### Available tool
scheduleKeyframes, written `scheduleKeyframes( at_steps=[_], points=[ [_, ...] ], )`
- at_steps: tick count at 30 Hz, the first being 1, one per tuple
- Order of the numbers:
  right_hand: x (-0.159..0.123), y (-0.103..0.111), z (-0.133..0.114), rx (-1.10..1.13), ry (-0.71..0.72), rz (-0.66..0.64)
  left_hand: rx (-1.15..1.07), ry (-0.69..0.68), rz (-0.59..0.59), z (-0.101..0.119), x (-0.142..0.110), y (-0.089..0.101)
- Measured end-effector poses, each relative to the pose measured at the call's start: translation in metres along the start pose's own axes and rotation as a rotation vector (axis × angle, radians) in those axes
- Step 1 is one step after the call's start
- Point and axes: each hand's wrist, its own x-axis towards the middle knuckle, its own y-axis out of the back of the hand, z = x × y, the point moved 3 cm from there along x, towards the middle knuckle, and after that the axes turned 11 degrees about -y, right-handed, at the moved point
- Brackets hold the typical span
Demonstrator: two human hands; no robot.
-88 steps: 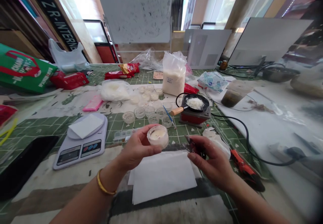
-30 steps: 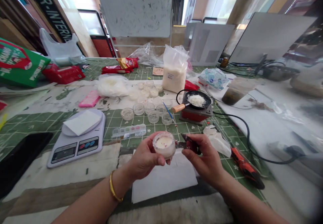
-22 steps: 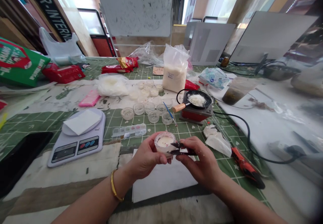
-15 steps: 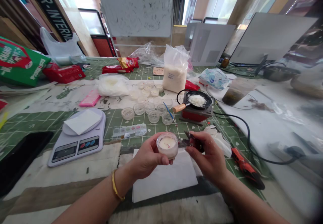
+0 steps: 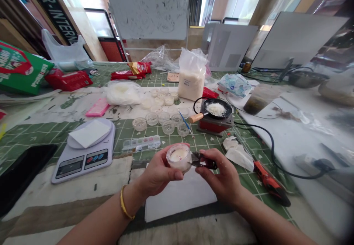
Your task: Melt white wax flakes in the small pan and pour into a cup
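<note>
My left hand (image 5: 162,175) is closed round a small clear glass cup of white wax, a candle (image 5: 179,157), tilted slightly. Tiny red specks dot the wax. In my right hand (image 5: 218,169) is a small dark tool (image 5: 197,159), gripped between thumb and fingers; it resembles snips, but most of it is hidden. Its tip meets the right side of the cup near the rim. Both hands are above white paper sheets (image 5: 184,200). Just beyond them lie a clear compartment box (image 5: 142,143) with coloured bits and a blue thin brush (image 5: 184,121) resting by several clear cups (image 5: 168,127).
Right of the cups, a small black pan (image 5: 217,108) of white flakes stands on a red-sided burner (image 5: 211,127). A kitchen scale (image 5: 85,156) and black phone (image 5: 24,175) lie left. An orange-and-black tool (image 5: 271,182), crumpled white wrapper (image 5: 239,154) and black cable (image 5: 272,142) are at right.
My left hand has shifted the candle slightly left and tipped it. My right hand has moved left, bringing the dark tool from beside the cup to its right side.
</note>
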Motion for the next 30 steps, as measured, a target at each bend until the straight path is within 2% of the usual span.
scheduleKeyframes(
  at_steps=[4,10,15,21,25,30],
  points=[
    [0.003,0.006,0.006,0.036,-0.078,0.064,-0.009,0.016,-0.032,0.000,0.000,0.001],
    [0.001,0.003,0.000,0.055,-0.048,-0.033,-0.045,-0.075,-0.045,0.008,0.002,-0.003],
    [-0.001,-0.004,-0.002,0.054,-0.086,-0.074,-0.035,-0.086,-0.043,0.006,0.002,-0.002],
    [-0.002,-0.003,-0.001,0.111,-0.058,-0.074,-0.035,-0.060,-0.091,0.002,0.002,-0.001],
    [-0.001,-0.001,0.000,0.137,-0.064,-0.048,-0.069,-0.028,-0.143,0.000,0.001,-0.002],
    [0.001,0.006,0.004,0.124,-0.103,0.024,-0.094,-0.026,-0.124,0.002,0.003,-0.002]
  ],
)
